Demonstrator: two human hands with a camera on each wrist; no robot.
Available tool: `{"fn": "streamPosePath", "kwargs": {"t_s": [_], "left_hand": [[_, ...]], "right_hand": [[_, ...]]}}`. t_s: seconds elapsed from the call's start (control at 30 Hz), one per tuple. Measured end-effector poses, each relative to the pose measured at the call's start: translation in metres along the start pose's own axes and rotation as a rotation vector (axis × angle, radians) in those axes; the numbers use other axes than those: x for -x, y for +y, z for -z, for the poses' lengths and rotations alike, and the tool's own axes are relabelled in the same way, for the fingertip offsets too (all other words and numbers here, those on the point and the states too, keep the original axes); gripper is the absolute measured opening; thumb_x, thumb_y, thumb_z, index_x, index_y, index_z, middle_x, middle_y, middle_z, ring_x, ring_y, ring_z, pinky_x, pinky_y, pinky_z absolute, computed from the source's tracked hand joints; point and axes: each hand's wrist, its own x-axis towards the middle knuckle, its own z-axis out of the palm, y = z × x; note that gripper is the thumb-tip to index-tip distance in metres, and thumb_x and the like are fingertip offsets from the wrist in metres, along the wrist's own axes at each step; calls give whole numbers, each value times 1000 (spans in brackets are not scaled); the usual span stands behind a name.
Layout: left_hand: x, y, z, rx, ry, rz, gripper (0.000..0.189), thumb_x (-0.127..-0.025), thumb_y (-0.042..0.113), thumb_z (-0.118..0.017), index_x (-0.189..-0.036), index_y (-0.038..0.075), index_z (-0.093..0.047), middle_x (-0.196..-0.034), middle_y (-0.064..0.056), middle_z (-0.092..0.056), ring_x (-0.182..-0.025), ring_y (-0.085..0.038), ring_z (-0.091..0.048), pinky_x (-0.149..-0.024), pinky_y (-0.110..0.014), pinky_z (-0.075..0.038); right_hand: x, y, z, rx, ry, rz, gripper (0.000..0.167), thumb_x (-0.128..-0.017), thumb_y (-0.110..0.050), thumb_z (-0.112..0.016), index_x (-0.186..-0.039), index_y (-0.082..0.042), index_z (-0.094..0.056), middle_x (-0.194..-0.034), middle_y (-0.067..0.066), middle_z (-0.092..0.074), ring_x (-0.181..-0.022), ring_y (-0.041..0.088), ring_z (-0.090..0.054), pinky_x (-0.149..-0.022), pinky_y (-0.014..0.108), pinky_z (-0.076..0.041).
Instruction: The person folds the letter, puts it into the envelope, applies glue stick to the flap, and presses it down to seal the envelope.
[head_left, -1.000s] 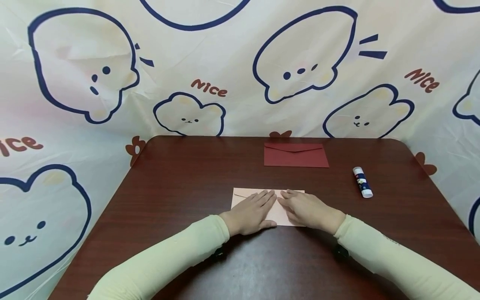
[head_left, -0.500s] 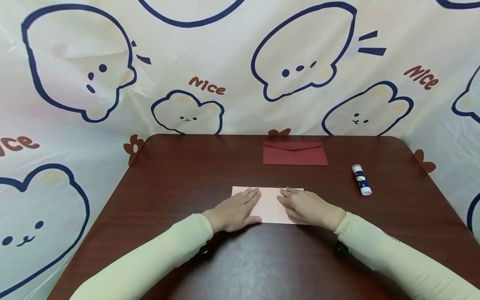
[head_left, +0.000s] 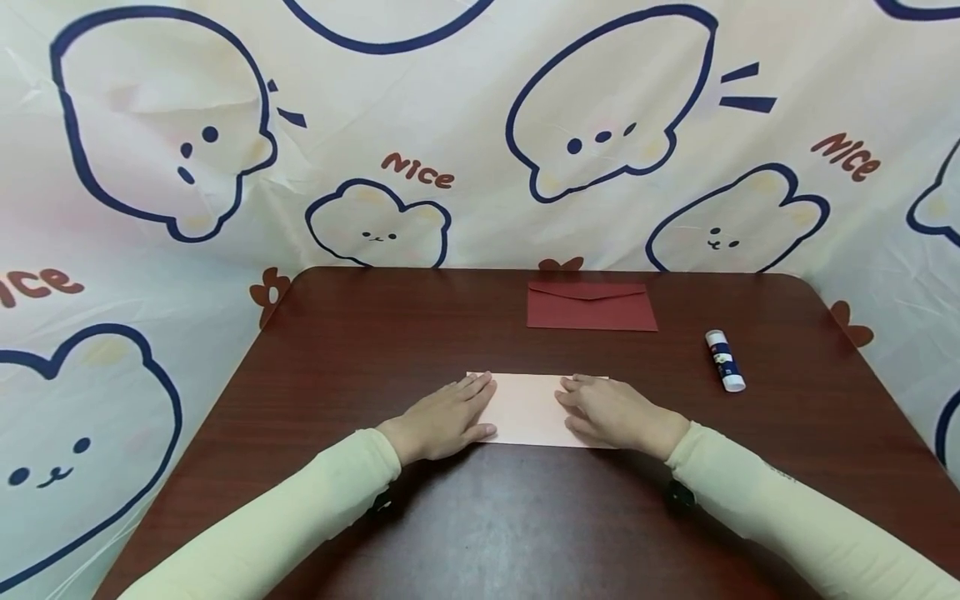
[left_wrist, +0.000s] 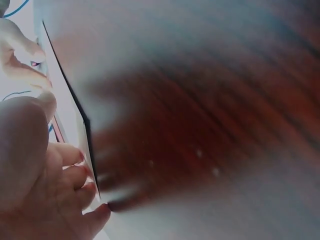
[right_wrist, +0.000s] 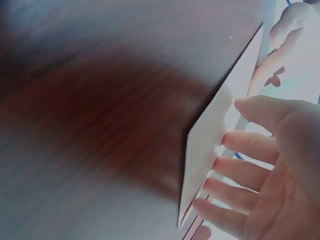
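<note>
A pale pink envelope (head_left: pixel 525 410) lies flat on the dark wooden table, its long side facing me. My left hand (head_left: pixel 444 418) rests on its left end with the fingers extended. My right hand (head_left: pixel 621 417) touches its right part, the fingertips on the paper. In the right wrist view the fingers (right_wrist: pixel 240 170) are spread and slightly bent along the envelope (right_wrist: pixel 220 115). The left wrist view has the left hand (left_wrist: pixel 55 190) at the envelope's near corner, with the other hand farther along the edge. Neither hand grips anything.
A dark red envelope (head_left: pixel 592 308) lies near the table's back edge, flap side up. To its right is a glue stick (head_left: pixel 724 361) on its side. A cloth with printed cartoon bears (head_left: pixel 378 225) hangs behind the table (head_left: pixel 360 333).
My left hand has slid leftward across the pink envelope, from its middle to the left end, uncovering more of the paper. The right hand has stayed in place.
</note>
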Motion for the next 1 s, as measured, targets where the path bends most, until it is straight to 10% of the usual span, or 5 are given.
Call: {"fn": "streamPosePath", "kwargs": {"t_s": [0.2,0.47,0.67,1.0], "left_hand": [[-1,2,-1,-14,9,17,69,-105,46,-47,-157,2,-31,-166,-15,-28,-155,-32,-27,-124,-48,-29],[0,3,-1,-17,14,17,70,-104,44,-50,-158,3,-30,-167,-15,-27,-155,-32,-26,-123,-49,-30],[-1,4,0,-35,17,16,74,-104,48,-49,-158,2,-29,-166,-16,-27,-155,-32,-26,-124,-49,-29],[0,6,1,-26,4,47,74,-105,51,-44,-158,2,-29,-167,-15,-26,-156,-29,-25,-124,-49,-29]], "right_hand": [[-11,-14,1,-4,52,-8,23,-91,-31,-72,-92,-8,-66,-105,16,-73,-101,29,-70,-75,44,-59],[-42,-45,-10,-54,-92,71,84,-98,-52,-59,-154,5,-33,-163,25,-29,-152,42,-30,-123,50,-30],[-46,-52,-14,-73,-202,2,88,-101,-58,-48,-159,2,-22,-168,20,-21,-157,36,-19,-124,55,-25],[-17,-28,-18,-93,-161,2,81,-102,-54,-50,-159,-2,-26,-168,16,-23,-156,35,-22,-122,59,-26]]}}
